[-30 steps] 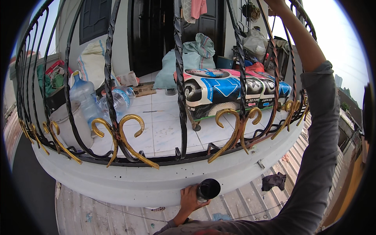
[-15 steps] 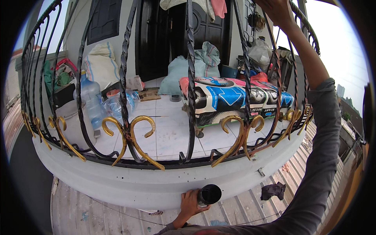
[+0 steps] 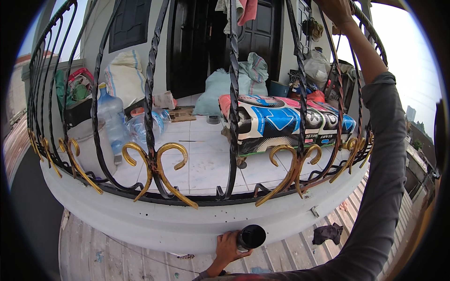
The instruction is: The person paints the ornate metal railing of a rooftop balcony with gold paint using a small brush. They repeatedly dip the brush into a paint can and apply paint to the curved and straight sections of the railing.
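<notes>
Near the lower edge, my left hand [image 3: 227, 247] is closed around a black cup-shaped container [image 3: 252, 236] with a dark inside, held upright in front of the white balcony ledge. My right arm reaches up along the right side. At the top edge of the picture, my right hand [image 3: 335, 10] is closed beside the upper part of the black wrought-iron railing [image 3: 233, 98]. Its fingertips are cut off, so what it holds cannot be made out. Twisted bars of the railing end in gold-painted scrolls [image 3: 174, 175] near the bottom, some with rusty brown patches.
Behind the bars stand a blue water jug [image 3: 108, 114], a grey bucket [image 3: 86, 140], sacks [image 3: 124, 77] and a long package-like bundle with a blue arrow [image 3: 276, 119]. Below the ledge [image 3: 183, 229] lies corrugated roofing [image 3: 126, 257] with a dark cloth [image 3: 327, 233] on it.
The view has shifted slightly, so the balcony sits a little further right and lower. My right hand shows slightly further right at the top. My left hand still holds the black container.
</notes>
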A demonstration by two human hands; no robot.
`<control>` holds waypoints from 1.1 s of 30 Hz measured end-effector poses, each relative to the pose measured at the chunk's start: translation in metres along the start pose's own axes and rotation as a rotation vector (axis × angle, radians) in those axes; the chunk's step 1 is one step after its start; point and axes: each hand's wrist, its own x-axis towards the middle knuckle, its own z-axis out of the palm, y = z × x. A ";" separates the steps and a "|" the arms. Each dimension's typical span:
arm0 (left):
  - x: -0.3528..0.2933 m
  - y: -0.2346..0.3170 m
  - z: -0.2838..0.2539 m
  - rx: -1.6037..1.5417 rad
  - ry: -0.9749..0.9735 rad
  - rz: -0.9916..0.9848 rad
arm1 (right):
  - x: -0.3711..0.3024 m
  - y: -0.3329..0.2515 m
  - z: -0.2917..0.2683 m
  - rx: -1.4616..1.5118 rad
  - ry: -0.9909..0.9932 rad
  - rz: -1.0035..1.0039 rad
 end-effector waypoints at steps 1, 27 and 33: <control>0.000 0.000 0.000 0.015 0.008 0.010 | -0.001 -0.004 0.004 -0.017 -0.005 0.056; -0.001 -0.002 0.005 0.079 0.082 0.068 | -0.006 0.065 0.058 1.272 0.387 1.377; -0.001 -0.001 0.005 0.047 0.050 0.023 | -0.019 0.091 0.030 1.235 0.714 1.327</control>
